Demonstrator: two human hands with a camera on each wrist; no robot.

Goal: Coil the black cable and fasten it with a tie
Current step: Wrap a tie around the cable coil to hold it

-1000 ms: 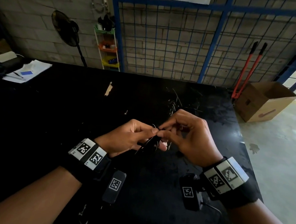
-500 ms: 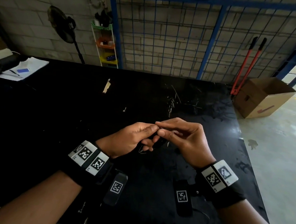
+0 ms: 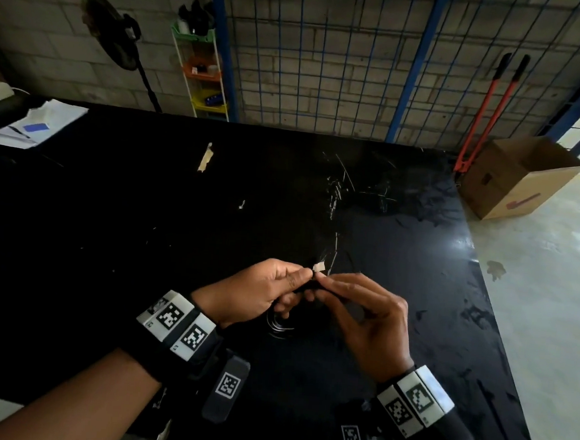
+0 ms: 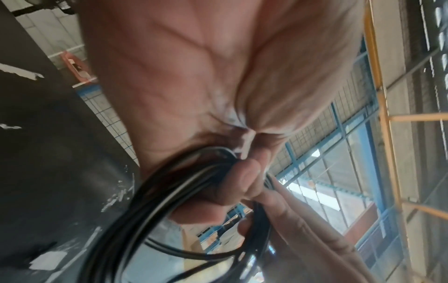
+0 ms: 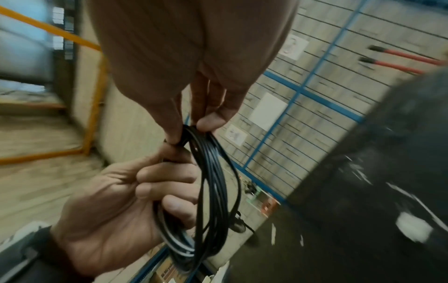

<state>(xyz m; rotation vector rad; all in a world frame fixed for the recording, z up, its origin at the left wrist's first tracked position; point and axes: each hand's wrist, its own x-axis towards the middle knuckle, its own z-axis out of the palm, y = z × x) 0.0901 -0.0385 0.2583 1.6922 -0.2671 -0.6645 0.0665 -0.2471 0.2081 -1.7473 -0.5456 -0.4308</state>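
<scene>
Both hands pinch a thin black cable (image 5: 213, 183) coil at its top; light, springy loops seem best gripped where bunched.

Your two hands are meeting above the near middle of the black glossy tabletop (image 3: 108, 241), which is lying bare around them to the left. Ahead of your fingers, thin loose wire offcuts (image 3: 339, 189) are littering the surface, with a pale strip of tape (image 3: 205, 157) lying further left. White papers (image 3: 34, 126) are occupying the far left corner. Beyond the right edge, a brown cardboard box (image 3: 518, 180) is standing on the floor.
</scene>
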